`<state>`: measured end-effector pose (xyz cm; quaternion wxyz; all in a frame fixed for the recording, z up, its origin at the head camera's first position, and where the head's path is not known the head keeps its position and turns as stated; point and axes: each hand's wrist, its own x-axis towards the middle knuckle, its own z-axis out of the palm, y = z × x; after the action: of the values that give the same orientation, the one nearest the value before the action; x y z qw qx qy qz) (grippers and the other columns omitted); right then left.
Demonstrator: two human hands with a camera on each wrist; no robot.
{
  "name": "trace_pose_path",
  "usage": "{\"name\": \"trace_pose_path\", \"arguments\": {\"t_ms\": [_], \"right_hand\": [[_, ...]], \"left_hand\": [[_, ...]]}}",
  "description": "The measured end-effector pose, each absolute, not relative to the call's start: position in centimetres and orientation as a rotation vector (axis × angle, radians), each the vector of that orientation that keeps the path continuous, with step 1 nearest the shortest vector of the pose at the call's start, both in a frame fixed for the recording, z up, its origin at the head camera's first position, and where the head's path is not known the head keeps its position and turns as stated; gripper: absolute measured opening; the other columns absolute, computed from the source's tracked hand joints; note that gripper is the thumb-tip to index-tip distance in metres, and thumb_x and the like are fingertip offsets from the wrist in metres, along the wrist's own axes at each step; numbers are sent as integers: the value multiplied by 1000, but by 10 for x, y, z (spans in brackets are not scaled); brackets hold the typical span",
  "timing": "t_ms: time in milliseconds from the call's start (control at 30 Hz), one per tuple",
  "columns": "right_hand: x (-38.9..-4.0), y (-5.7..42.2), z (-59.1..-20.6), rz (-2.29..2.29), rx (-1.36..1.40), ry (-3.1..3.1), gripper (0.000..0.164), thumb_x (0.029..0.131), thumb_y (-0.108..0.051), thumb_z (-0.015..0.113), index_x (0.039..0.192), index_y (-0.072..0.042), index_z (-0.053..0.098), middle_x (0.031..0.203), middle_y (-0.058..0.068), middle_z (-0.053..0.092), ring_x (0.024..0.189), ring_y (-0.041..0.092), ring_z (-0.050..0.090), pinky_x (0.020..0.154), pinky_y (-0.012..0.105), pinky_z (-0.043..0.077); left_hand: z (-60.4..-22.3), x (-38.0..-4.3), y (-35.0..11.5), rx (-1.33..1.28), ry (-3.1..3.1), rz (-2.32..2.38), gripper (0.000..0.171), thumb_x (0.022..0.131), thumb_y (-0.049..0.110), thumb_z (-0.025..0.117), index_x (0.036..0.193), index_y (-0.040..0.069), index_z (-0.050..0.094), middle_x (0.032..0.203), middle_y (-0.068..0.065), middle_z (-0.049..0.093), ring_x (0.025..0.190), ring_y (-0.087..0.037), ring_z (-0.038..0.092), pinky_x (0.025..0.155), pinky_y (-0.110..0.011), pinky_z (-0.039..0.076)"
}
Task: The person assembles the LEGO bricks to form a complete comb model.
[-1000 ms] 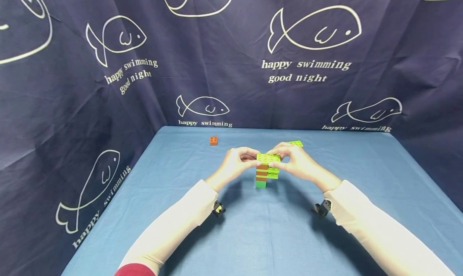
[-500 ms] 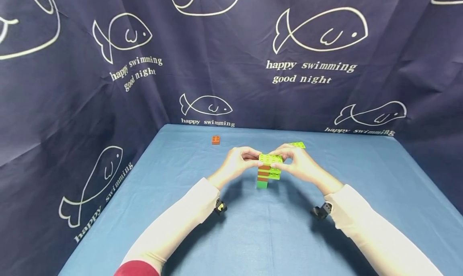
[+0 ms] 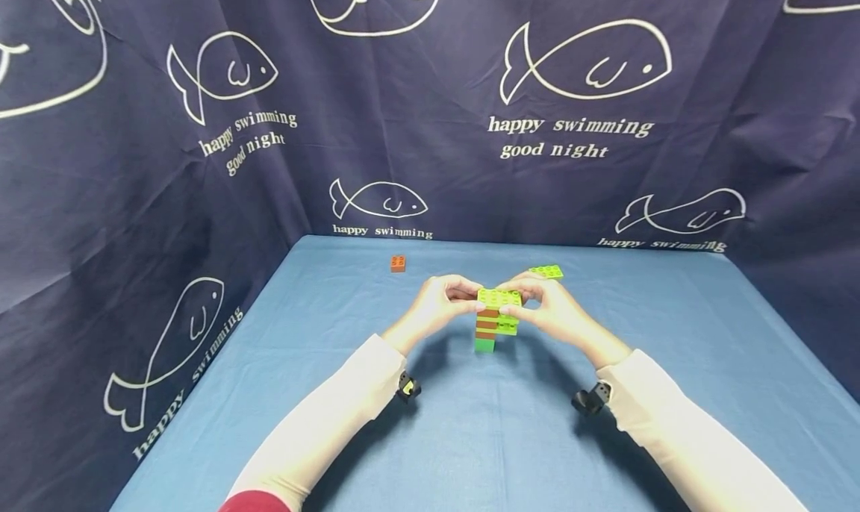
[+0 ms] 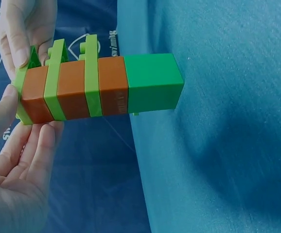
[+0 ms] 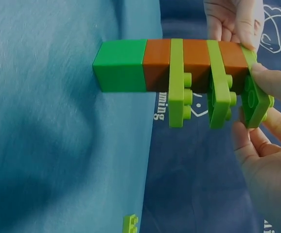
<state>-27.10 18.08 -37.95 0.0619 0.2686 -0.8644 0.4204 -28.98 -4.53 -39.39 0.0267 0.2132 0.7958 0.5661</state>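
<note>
A tower of toy building bricks stands upright on the blue cloth in the head view. Its base is a green brick (image 4: pixel 152 82); above it orange-brown bricks (image 5: pixel 196 58) alternate with lime plates that jut to the right. My left hand (image 3: pixel 437 304) grips the left end of the topmost lime plate (image 3: pixel 493 298), thumb in front and fingers behind. On the other side my right hand (image 3: pixel 556 312) pinches that plate's overhanging end between thumb and fingers. In the right wrist view the top plate sits at a slight slant to the brick below it.
Farther back on the blue cloth (image 3: pixel 443 437) lie a loose orange brick (image 3: pixel 398 263) on the left and a loose lime plate (image 3: pixel 547 272) behind my right hand. A dark blue curtain (image 3: pixel 463 176) with white fish drawings hangs along the back and left.
The head view shifts slightly. Both hands stay on the top plate, and a little more of the loose lime plate shows behind my right hand.
</note>
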Motion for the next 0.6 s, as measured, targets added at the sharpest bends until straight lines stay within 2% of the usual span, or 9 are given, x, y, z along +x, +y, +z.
{"name": "trace_pose_path", "arguments": {"t_ms": [167,267,433,600], "right_hand": [[-270,180,-380,1378,772,-2611,33,84,-15,76,115,-5,69,107,9,68,93,18,61,88,34,53],[-270,181,-382,1468,712,-2607,34,85,-14,76,115,-3,67,110,13,68,94,20,65,85,26,54],[-271,179,-385,1578,611,-2608,36,84,-16,77,116,-2,67,109,16,70,89,14,68,75,18,55],[-272,177,-387,1609,547,-2609,36,82,-17,78,114,-4,69,107,15,71,86,7,67,74,16,54]], "left_hand": [[-395,-291,-43,641,2437,1767,28,80,11,80,106,6,73,98,-10,75,84,-11,70,75,-23,58],[-396,-292,-43,626,2408,1784,28,80,12,79,107,6,72,98,-11,75,84,-10,70,76,-23,58],[-396,-292,-44,622,2391,1790,28,80,12,79,106,5,72,98,-12,74,83,-10,70,76,-24,58],[-397,-294,-47,631,2383,1777,29,80,12,79,107,5,72,98,-12,74,83,-10,69,76,-24,58]]}}
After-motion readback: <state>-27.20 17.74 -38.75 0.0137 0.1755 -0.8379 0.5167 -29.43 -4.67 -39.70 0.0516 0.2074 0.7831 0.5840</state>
